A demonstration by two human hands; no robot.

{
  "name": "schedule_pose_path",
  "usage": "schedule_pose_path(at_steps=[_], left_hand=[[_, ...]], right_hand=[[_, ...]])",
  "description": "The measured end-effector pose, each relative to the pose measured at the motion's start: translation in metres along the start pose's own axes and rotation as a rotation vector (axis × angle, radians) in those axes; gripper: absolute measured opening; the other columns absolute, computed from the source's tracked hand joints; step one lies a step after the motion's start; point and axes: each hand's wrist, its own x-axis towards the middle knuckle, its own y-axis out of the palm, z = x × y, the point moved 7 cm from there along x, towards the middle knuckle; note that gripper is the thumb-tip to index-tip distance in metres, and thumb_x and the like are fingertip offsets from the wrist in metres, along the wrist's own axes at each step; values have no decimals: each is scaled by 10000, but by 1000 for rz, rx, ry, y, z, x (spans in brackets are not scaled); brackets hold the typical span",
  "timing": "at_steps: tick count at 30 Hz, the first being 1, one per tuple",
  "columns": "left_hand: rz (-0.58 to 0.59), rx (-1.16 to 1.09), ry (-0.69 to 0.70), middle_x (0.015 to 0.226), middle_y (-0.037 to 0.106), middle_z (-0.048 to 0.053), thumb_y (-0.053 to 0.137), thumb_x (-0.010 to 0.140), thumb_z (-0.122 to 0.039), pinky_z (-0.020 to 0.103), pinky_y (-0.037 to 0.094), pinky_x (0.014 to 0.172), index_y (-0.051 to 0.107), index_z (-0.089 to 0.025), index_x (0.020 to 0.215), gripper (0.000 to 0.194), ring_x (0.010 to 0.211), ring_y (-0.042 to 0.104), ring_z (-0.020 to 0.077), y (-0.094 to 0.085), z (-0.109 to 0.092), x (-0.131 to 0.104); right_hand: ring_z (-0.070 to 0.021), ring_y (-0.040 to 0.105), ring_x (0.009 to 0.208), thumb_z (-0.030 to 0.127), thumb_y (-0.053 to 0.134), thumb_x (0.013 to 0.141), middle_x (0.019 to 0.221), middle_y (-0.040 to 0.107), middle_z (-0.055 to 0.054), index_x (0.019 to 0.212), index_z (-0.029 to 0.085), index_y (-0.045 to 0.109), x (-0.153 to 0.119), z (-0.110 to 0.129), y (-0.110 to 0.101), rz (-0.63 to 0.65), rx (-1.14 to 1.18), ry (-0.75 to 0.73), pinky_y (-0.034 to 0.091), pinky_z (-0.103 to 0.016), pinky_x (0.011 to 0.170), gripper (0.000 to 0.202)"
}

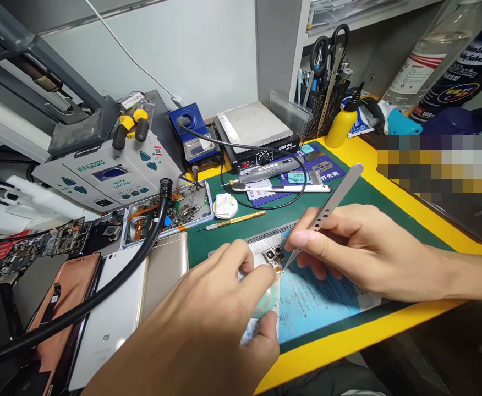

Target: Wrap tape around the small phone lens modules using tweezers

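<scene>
Silver tweezers [326, 212] are pinched in my right hand [348, 247], their tips pointing down and left. Those tips meet a small copper-coloured part [279, 270] beside a small camera module [272, 254] with square lenses. My left hand [220, 297] curls around a round pale green object [267, 301], its index fingertip close to the copper-coloured part. Beneath both hands lies a blue and white printed sheet [319, 302] on the green mat [208, 242]. The lower part of the green object is hidden by my left fingers.
A black hose [142, 264] arches over phones [111, 313] at the left. Behind are a tray of parts [191, 206], a gold-handled pick [241, 220], a white brush [290, 188], a hot-air station [113, 170] and a yellow bottle [342, 124]. A dark device [443, 203] lies right.
</scene>
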Motion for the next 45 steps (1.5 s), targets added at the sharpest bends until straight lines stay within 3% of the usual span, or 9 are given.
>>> schedule_pose_path(at_steps=[4,14,25,35,45], left_hand=[[8,-16,5,1006,673,28,690,799,-241,375,629,750,712,-370,1050,282,847,697,264,-1,-1,1],[17,-35,22,912,620,34,681,797,-216,338,588,623,732,-357,1076,316,739,645,228,2,0,0],[54,-22,22,972,582,22,617,877,-192,280,527,662,723,-301,1162,323,761,599,167,6,0,-2],[151,-70,-59,1007,535,38,630,873,-208,363,488,707,721,-312,1104,269,918,587,248,13,7,-2],[167,-78,-60,1029,536,41,643,868,-210,381,495,741,723,-308,1103,268,926,587,252,13,8,-2]], right_hand=[[-119,615,537,387,690,990,639,696,19,749,204,690,0,0,0,8,-47,-14,469,-211,509,303],[-111,595,527,347,680,997,638,679,28,773,203,699,0,-2,1,15,-49,-40,459,-218,499,267],[-111,608,545,380,712,975,630,684,19,736,188,691,0,-1,2,-3,13,-2,479,-195,506,307],[-61,552,478,333,715,980,625,674,27,708,175,683,2,-1,2,-14,65,-5,420,-140,430,316],[-108,607,522,358,645,1017,645,702,-10,683,179,663,0,-1,2,-19,9,-33,472,-206,479,379]])
